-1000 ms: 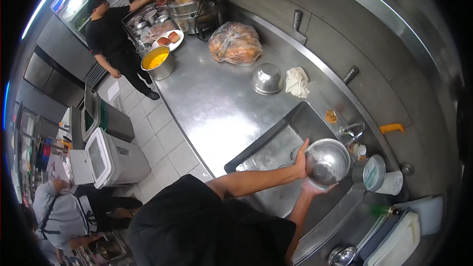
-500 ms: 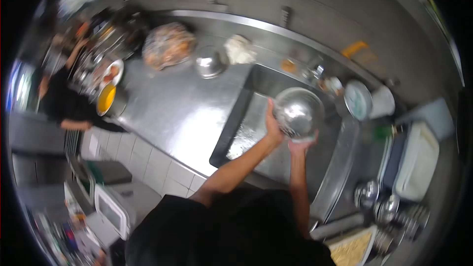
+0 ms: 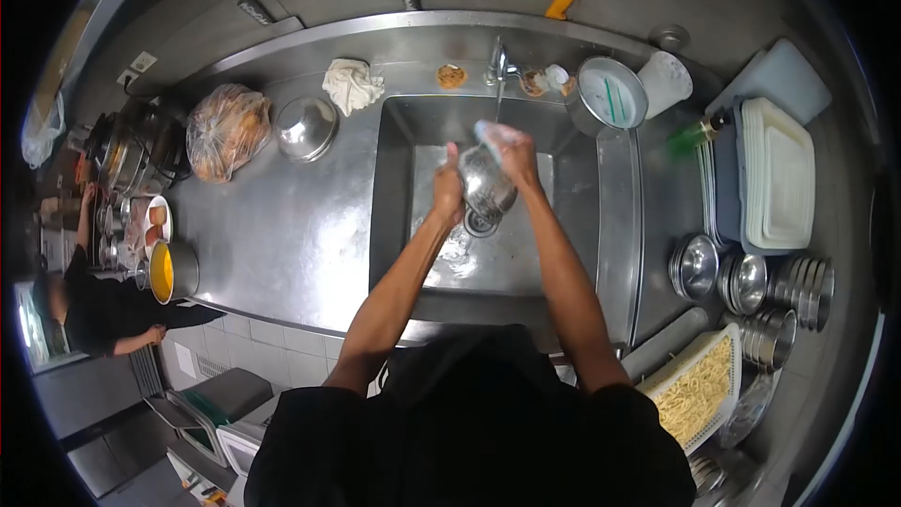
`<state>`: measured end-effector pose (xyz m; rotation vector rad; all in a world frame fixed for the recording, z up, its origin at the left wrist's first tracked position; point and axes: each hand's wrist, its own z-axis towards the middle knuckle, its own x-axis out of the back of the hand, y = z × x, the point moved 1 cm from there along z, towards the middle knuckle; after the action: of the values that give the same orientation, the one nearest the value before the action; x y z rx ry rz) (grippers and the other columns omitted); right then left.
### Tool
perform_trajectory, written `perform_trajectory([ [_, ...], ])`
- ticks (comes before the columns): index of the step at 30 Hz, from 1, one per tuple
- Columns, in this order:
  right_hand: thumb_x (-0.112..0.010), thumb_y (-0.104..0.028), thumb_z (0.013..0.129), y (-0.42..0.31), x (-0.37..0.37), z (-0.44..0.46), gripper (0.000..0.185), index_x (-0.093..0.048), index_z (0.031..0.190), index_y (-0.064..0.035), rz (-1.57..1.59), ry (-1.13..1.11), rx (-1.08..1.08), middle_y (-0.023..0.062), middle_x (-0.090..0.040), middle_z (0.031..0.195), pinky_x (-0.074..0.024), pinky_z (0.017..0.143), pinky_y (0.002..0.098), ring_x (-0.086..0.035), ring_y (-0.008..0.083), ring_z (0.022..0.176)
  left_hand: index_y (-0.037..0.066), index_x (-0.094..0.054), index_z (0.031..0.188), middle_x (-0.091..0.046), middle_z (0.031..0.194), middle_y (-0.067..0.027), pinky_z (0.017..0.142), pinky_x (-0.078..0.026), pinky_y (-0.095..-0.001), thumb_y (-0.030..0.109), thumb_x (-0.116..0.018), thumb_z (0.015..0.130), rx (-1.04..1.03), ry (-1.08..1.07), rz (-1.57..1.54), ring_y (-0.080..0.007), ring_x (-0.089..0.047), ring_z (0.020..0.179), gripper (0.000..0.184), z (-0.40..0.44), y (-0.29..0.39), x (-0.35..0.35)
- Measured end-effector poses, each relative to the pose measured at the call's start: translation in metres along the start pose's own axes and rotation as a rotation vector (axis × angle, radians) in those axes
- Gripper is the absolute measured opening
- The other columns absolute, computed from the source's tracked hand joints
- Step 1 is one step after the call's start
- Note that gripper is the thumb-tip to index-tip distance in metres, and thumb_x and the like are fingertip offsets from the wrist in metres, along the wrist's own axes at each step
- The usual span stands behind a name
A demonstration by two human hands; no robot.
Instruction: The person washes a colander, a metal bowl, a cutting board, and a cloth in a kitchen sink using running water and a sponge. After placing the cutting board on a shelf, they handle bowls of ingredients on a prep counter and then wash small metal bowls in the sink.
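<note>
Over the sink (image 3: 385, 202) I hold a shiny metal bowl (image 3: 490, 192), tilted. My left hand (image 3: 449, 186) is closed on the bowl's left side, with the thumb pointing up. My right hand (image 3: 514, 156) is closed on a pale blue-white sponge (image 3: 485, 132) at the bowl's upper right; its exact kind is blurred. Water runs from the tap (image 3: 499, 64) just behind the hands. The drain (image 3: 481, 223) shows below the bowl.
Left of the sink stand a metal dome-shaped bowl (image 3: 307, 129), a white cloth (image 3: 353, 86) and a bagged bundle (image 3: 228, 134). At right are a bucket (image 3: 610, 96), white trays (image 3: 786, 174), stacked bowls (image 3: 698, 266) and a noodle basket (image 3: 694, 394). A co-worker (image 3: 94, 305) stands far left.
Both hands were on the bowl, which was farther right in view. My right hand has left its lower edge and now holds the sponge near the tap. The camera view has turned.
</note>
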<state>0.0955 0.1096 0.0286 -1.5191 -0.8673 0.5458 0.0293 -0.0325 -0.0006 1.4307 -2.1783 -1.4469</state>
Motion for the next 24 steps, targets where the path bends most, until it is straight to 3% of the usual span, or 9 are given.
perform_trajectory([
  [3,-0.057,-0.026,0.091,0.021,-0.018,-0.024,0.041,-0.054,0.125,-0.005,0.154,0.253,0.129,0.019,-0.057,0.122,-0.0414,0.096,0.0369,-0.052,0.0337,0.116,-0.007,-0.06,0.108,-0.064,0.1,-0.0137,0.079,-0.047,-0.0324,0.051,-0.046,0.093,-0.163,-0.054,-0.302,-0.017,-0.059,0.09,0.061,0.0,0.04,-0.019],
  [4,-0.058,-0.023,0.09,0.02,-0.029,-0.045,0.042,-0.052,0.128,-0.0056,-0.178,0.449,0.423,0.0223,-0.051,0.128,-0.0392,0.1,0.0371,-0.049,0.0349,0.12,-0.007,-0.06,0.108,-0.064,0.1,-0.0137,0.079,-0.047,-0.0324,0.051,-0.046,0.093,-0.171,-0.055,-0.305,-0.017,-0.059,0.09,0.061,0.016,0.038,-0.017],
  [6,-0.06,-0.009,0.084,0.003,-0.04,-0.087,0.044,-0.052,0.127,-0.0029,-0.402,0.389,0.427,0.0211,-0.046,0.135,-0.0374,0.102,0.0369,-0.046,0.036,0.122,-0.007,-0.061,0.104,-0.064,0.101,-0.0152,0.083,-0.046,-0.0334,0.048,-0.048,0.094,-0.145,0.053,0.244,-0.0174,-0.058,0.092,0.057,0.062,0.023,-0.01],
  [7,-0.06,-0.006,0.082,0.005,-0.038,-0.095,0.045,-0.053,0.126,-0.0031,-0.353,0.336,0.38,0.0205,-0.047,0.133,-0.0379,0.102,0.0361,-0.047,0.0346,0.122,-0.007,-0.063,0.099,-0.064,0.093,-0.0143,0.08,-0.046,-0.0346,0.049,-0.052,0.092,-0.273,0.06,0.277,-0.0168,-0.055,0.086,0.058,0.09,0.017,-0.017],
  [9,-0.061,-0.004,0.081,0.017,-0.03,-0.114,0.046,-0.053,0.126,-0.0034,-0.306,0.298,0.309,0.0198,-0.049,0.132,-0.0383,0.101,0.0354,-0.049,0.0332,0.121,-0.008,-0.064,0.095,-0.064,0.088,-0.013,0.077,-0.045,-0.0344,0.052,-0.057,0.088,-0.186,-0.019,0.627,-0.018,-0.054,0.08,0.061,0.09,0.063,-0.044],
  [13,-0.064,-0.005,0.08,0.079,0.012,-0.139,0.045,-0.055,0.124,-0.0035,-0.035,0.389,0.024,0.0166,-0.054,0.127,-0.0412,0.097,0.0337,-0.053,0.0265,0.115,-0.008,-0.063,0.094,-0.064,0.085,-0.0122,0.075,-0.045,-0.0347,0.059,-0.057,0.084,-0.328,-0.328,0.626,-0.0205,-0.055,0.077,0.068,0.129,0.102,-0.073],
  [16,-0.066,-0.008,0.079,0.096,0.045,-0.172,0.045,-0.056,0.122,-0.0018,-0.023,0.398,-0.115,0.0153,-0.058,0.122,-0.0427,0.094,0.0327,-0.055,0.024,0.111,-0.006,-0.064,0.104,-0.064,0.093,-0.0124,0.077,-0.046,-0.0307,0.059,-0.054,0.086,-0.132,-0.453,1.097,-0.0177,-0.056,0.084,0.068,0.126,0.123,-0.078],
  [21,-0.068,-0.012,0.079,0.121,0.066,-0.217,0.046,-0.056,0.122,0.0002,-0.134,0.425,-0.139,0.0155,-0.061,0.116,-0.0444,0.09,0.0317,-0.058,0.0233,0.104,0.001,-0.067,0.102,-0.064,0.105,-0.0216,0.09,-0.046,-0.0431,0.058,-0.052,0.084,-0.651,-0.771,1.341,-0.0348,-0.06,0.1,0.062,0.143,0.098,-0.072],
  [24,-0.068,-0.014,0.079,0.133,0.059,-0.229,0.045,-0.057,0.121,0.0006,-0.053,0.428,-0.21,0.016,-0.061,0.115,-0.0451,0.089,0.0325,-0.059,0.0232,0.102,0.006,-0.07,0.094,-0.066,0.1,-0.0196,0.084,-0.049,-0.0444,0.043,-0.057,0.084,-0.691,-0.515,1.802,-0.0358,-0.062,0.098,0.04,0.101,0.091,-0.076],
])
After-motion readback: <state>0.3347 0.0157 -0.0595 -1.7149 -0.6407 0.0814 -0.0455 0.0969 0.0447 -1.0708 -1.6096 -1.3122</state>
